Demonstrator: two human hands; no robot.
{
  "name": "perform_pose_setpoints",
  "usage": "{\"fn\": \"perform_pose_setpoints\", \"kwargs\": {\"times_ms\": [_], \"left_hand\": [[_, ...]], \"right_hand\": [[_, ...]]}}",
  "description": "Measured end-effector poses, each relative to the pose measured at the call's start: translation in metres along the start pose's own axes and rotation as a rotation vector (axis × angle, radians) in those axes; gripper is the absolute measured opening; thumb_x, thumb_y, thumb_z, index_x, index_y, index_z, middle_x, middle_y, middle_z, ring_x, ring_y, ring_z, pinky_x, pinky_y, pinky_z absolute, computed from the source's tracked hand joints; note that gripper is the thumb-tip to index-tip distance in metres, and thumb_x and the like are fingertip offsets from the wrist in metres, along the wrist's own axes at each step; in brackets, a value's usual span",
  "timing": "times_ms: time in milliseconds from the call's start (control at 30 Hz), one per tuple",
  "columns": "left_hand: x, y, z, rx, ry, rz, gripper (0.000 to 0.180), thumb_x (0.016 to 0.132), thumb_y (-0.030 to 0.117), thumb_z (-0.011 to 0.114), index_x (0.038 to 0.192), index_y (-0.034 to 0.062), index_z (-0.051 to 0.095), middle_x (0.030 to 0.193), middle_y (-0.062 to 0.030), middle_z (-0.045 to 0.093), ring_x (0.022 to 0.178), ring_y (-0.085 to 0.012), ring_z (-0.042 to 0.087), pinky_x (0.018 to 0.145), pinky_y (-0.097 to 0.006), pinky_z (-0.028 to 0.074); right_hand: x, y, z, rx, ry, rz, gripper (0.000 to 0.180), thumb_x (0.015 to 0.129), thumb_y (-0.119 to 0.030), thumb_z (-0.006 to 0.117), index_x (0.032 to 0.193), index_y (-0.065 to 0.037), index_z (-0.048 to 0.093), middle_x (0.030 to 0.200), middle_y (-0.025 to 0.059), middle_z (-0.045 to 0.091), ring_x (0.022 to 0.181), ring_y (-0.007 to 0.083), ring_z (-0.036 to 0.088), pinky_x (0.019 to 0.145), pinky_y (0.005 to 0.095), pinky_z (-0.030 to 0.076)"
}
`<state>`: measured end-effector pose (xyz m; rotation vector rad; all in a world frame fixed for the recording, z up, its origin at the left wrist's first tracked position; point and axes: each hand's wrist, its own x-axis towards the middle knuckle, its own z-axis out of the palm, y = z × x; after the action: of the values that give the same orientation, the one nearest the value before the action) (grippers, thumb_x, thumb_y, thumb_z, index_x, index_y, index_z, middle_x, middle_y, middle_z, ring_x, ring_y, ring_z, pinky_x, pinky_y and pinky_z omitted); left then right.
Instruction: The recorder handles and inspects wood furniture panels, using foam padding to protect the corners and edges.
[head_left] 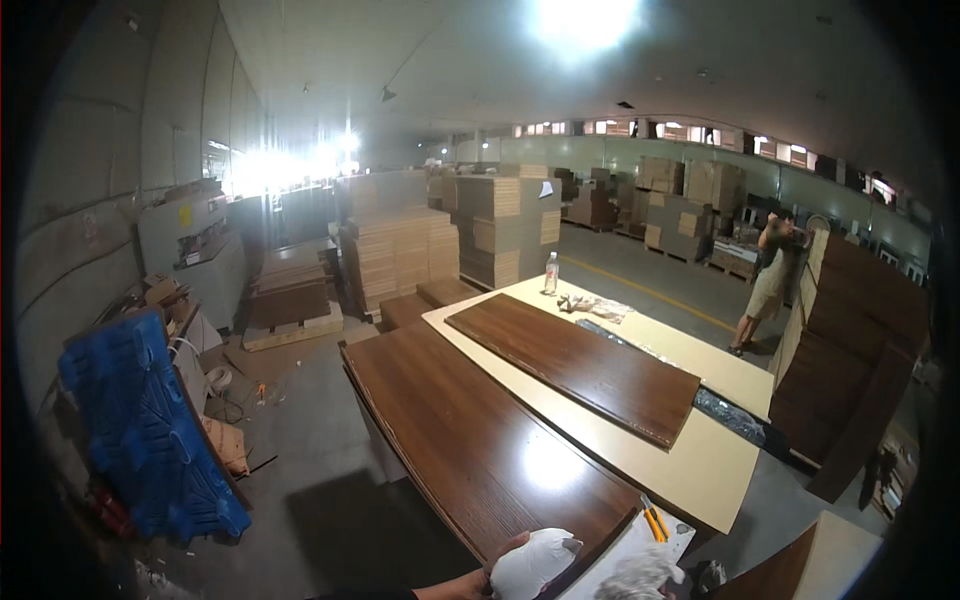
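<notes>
My left hand comes in at the lower edge, its fingers curled round a smooth white cloth-like bundle. It is over the near end of a long dark-brown wood-grain panel, which tops a stack. To its right, a blurred, fluffy white shape is cut off by the lower edge. It may be my right hand in a white glove, but the fingers cannot be made out. An orange-yellow utility knife lies on a white surface just beyond it.
Another brown panel lies on a cream board, with a clear bottle and crumpled plastic behind. Blue plastic pallet leans at left. Stacked boards stand behind. At right, a person is beside tall brown panels.
</notes>
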<state>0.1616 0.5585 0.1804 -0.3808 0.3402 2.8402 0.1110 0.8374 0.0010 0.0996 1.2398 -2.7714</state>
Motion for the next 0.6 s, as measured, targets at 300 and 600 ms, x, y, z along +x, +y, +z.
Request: {"fn": "perform_pose_setpoints", "kwargs": {"times_ms": [300,600], "left_hand": [[-0.016,0.025,-0.016,0.053,-0.676,0.04,0.06,0.081,0.047,0.054,0.116,-0.0017,0.05,0.113,-0.0193,0.054,0.104,-0.0332,0.051,0.093,-0.044,0.04],[-0.043,0.055,-0.051,0.069,-0.791,0.105,0.047,0.084,0.038,0.059,0.108,-0.0021,0.054,0.103,-0.019,0.06,0.092,-0.0267,0.058,0.075,-0.04,0.049]], "right_hand": [[-0.012,0.03,0.133,0.06,-0.204,0.268,0.055,0.081,-0.013,0.061,0.13,-0.004,0.039,0.106,0.0099,0.056,0.087,0.018,0.056,0.072,0.0287,0.049],[-0.019,0.046,0.21,-0.438,-0.355,0.256,0.047,0.081,-0.007,0.062,0.125,0.0,0.047,0.111,0.0115,0.058,0.103,0.0197,0.055,0.088,0.0308,0.045]]}}
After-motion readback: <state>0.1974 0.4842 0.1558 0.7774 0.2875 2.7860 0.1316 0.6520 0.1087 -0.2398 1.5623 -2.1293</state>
